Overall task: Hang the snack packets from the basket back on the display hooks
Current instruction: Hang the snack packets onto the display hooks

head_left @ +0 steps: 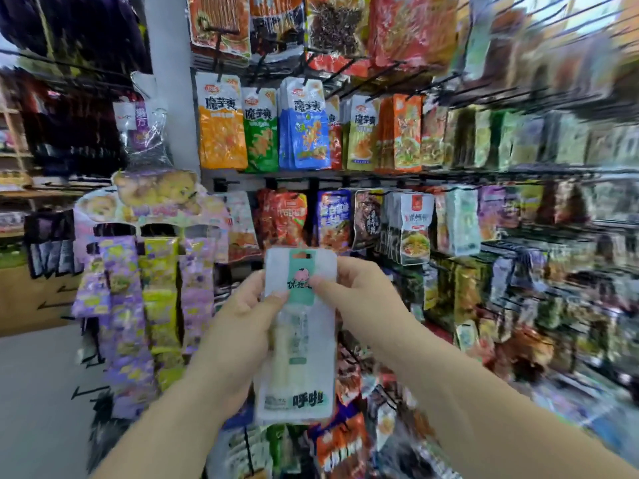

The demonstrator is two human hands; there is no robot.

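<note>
Holding a white translucent plastic snack packet (297, 344) upright in front of the middle rows of a shop display, a person pinches it with both hands. The left hand (238, 316) grips the left edge, thumb on the front just below the mint-green label. The right hand (352, 288) pinches the label's right side near the top.

The packet is flat, long and narrow, with a pale stick-shaped snack inside. It looks light, and its film looks soft and slick, so it would likely flop if held only at the bottom. The firmest hold seems to be the sealed top band on either side of the small dark hang hole (300, 253), leaving that hole uncovered.

Behind it, black wire display hooks (221, 30) carry rows of packets, among them an orange pouch (221, 133) and blue pouches (304, 133). Purple and yellow strips of sweets (119, 305) hang to the left. No basket is in view.
</note>
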